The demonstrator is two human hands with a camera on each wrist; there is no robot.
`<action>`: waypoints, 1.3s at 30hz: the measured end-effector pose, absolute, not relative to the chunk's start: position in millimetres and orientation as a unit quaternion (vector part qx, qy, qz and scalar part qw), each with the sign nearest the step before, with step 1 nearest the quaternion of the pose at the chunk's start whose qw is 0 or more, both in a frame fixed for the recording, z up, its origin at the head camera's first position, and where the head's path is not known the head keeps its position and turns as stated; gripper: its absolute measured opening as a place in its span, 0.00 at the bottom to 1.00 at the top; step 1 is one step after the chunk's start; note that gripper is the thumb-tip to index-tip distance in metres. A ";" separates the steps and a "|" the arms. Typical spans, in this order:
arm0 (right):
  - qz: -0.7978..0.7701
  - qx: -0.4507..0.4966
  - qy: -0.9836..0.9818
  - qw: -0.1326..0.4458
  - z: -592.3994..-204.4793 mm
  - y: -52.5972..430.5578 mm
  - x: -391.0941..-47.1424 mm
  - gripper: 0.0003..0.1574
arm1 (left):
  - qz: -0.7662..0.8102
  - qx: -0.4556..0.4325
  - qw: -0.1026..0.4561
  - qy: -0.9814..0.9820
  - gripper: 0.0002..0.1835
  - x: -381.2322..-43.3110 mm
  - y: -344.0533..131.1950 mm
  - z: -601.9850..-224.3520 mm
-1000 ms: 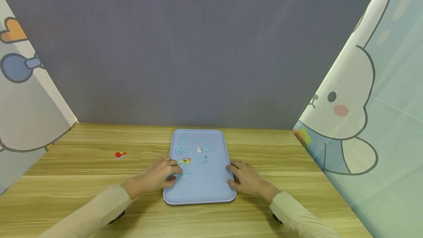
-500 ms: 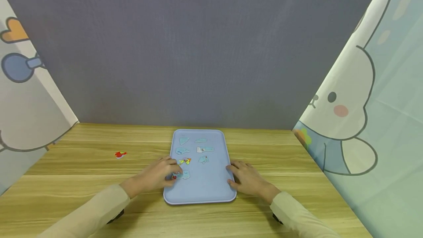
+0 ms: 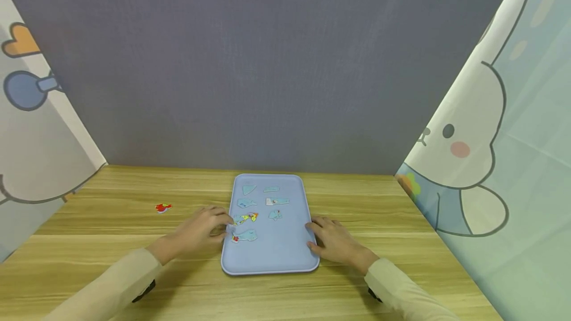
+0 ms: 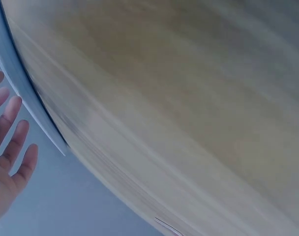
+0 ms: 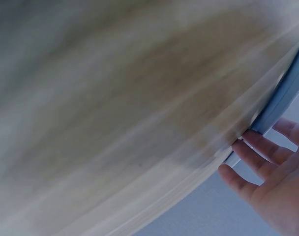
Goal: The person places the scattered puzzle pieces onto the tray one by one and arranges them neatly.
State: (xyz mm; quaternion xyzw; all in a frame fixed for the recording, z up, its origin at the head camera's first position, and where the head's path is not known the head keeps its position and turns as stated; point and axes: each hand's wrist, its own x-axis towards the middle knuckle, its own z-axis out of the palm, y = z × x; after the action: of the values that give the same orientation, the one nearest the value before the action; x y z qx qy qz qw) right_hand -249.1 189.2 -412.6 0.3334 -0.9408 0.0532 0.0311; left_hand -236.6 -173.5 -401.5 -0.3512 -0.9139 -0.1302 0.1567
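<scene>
A light blue tray (image 3: 285, 254) lies on the wooden table with several flat puzzle pieces on it. My left hand (image 3: 196, 229) is at the tray's left rim, fingers loosely bent and holding nothing. Just beyond its fingertips lies a pale blue piece with a red corner (image 3: 245, 236), and above that a piece with yellow on it (image 3: 246, 218). In the left wrist view, the spread fingers (image 4: 14, 142) overlap the rim. My right hand (image 3: 332, 240) rests against the tray's right rim, its relaxed fingers (image 5: 253, 160) along the edge in the right wrist view.
A red piece (image 3: 162, 207) lies on the table (image 3: 111, 232) left of the tray. More pale blue pieces, among them a triangular one (image 3: 249, 189) and a long one (image 3: 277, 201), lie in the tray's upper part. A dark grey panel (image 3: 250, 73) stands behind the table.
My left hand has let go of the piece with the red corner and drawn back leftward to the rim, leaving that piece in full view. The right hand has stayed put.
</scene>
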 end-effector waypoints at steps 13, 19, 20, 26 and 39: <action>0.052 0.331 -0.942 0.031 -412.1 189.2 -249.0 0.30 | -0.131 -0.303 0.158 -0.931 0.15 -240.5 -207.7 -402.0; 0.051 0.332 -0.941 0.033 -412.2 189.2 -249.2 0.30 | -0.131 -0.275 0.163 -0.938 0.16 -243.2 -225.3 -399.7; 0.051 0.332 -0.941 0.032 -412.2 189.2 -249.2 0.30 | -0.131 -0.269 0.162 -0.940 0.16 -243.6 -228.3 -399.6; 0.054 0.331 -0.942 0.029 -412.4 188.9 -249.3 0.30 | -0.119 -0.243 0.149 -0.951 0.18 -247.2 -246.5 -402.8; 0.052 0.329 -0.943 0.027 -411.4 188.1 -248.7 0.31 | -0.093 -0.235 0.179 -0.951 0.19 -255.5 -279.6 -406.0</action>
State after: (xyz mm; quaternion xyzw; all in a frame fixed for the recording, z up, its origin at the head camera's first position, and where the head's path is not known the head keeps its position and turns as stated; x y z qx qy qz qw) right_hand -248.7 188.1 -411.4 0.3290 -0.9425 0.0516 0.0275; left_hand -255.5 -279.6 -406.0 -0.2351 -0.9508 -0.0930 0.1791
